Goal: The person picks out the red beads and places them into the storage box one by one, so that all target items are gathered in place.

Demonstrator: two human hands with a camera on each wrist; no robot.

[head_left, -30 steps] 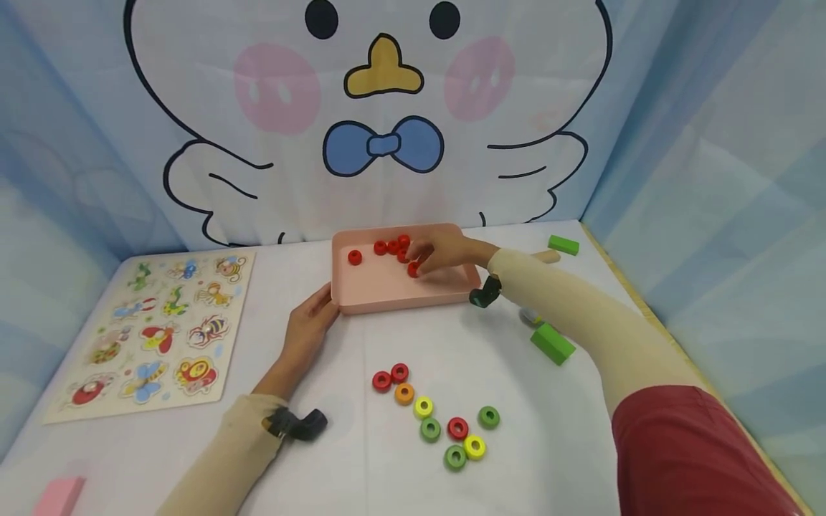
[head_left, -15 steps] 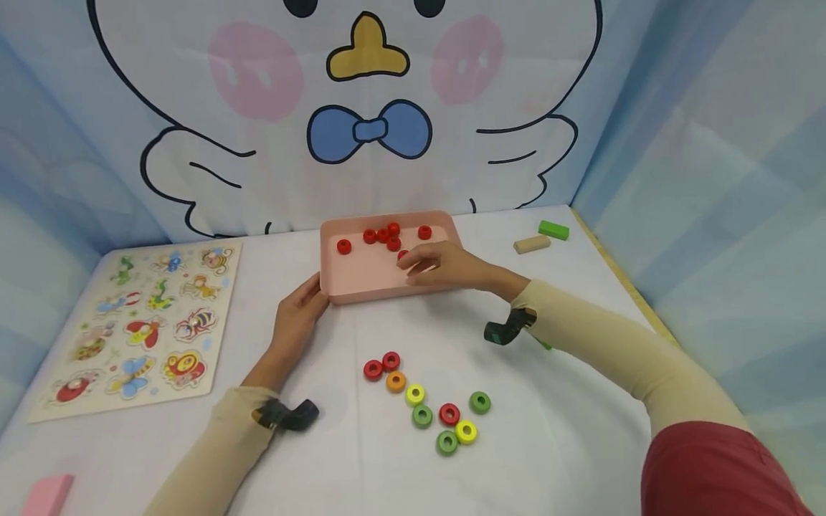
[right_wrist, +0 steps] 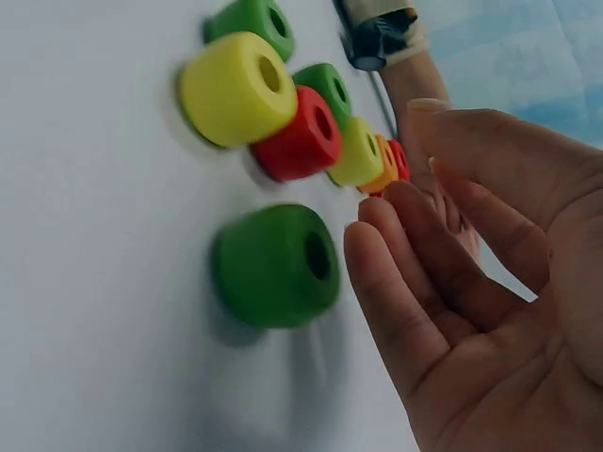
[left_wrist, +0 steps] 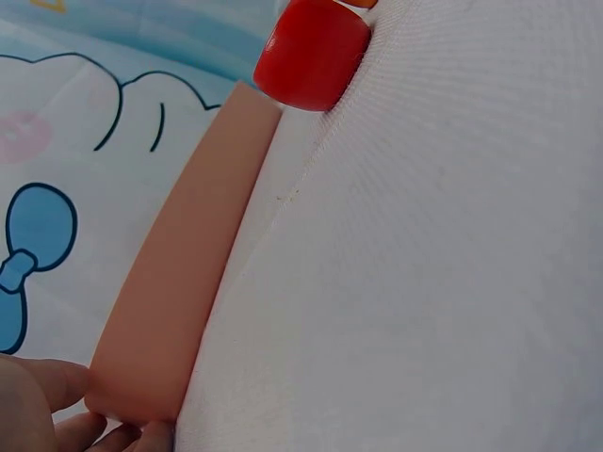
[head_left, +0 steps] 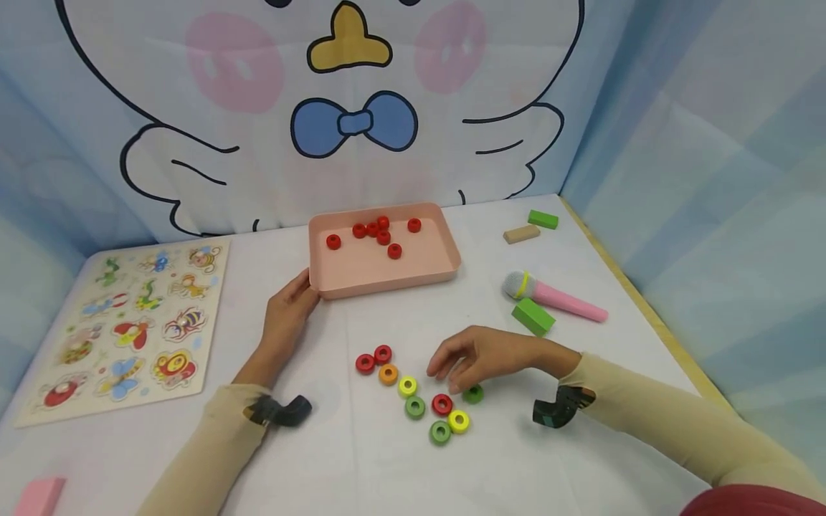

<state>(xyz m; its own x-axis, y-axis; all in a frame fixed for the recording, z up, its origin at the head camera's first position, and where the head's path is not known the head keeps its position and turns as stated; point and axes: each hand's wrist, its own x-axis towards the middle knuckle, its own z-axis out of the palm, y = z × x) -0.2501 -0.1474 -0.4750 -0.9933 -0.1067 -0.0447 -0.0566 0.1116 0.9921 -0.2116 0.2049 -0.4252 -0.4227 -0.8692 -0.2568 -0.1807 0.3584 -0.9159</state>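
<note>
My left hand [head_left: 287, 315] grips the front left corner of a shallow pink tray [head_left: 387, 283]; in the left wrist view the thumb and fingers lie about the tray end [left_wrist: 170, 311]. Several red beads [head_left: 394, 251] lie scattered inside the tray. My right hand [head_left: 493, 355] hovers over the table with loosely bent fingers and holds nothing. Close by its fingertips are a red bead [head_left: 442, 405] and a green bead [head_left: 473, 394], partly covered by the hand in the head view. In the right wrist view, a gap separates the fingers from the green bead [right_wrist: 278, 268].
Around them lie further beads: yellow [head_left: 459, 421], green [head_left: 440, 433] and orange [head_left: 388, 374]. To the right are a toy microphone [head_left: 561, 299], green blocks [head_left: 533, 317] and a tan block [head_left: 521, 233]. An insect puzzle board [head_left: 129, 322] lies left, a pink block [head_left: 40, 496] front left.
My right hand has left the tray without a bead and come down toward the loose beads near me. One red bead now sits apart at the tray's right. My left hand stays at the tray corner.
</note>
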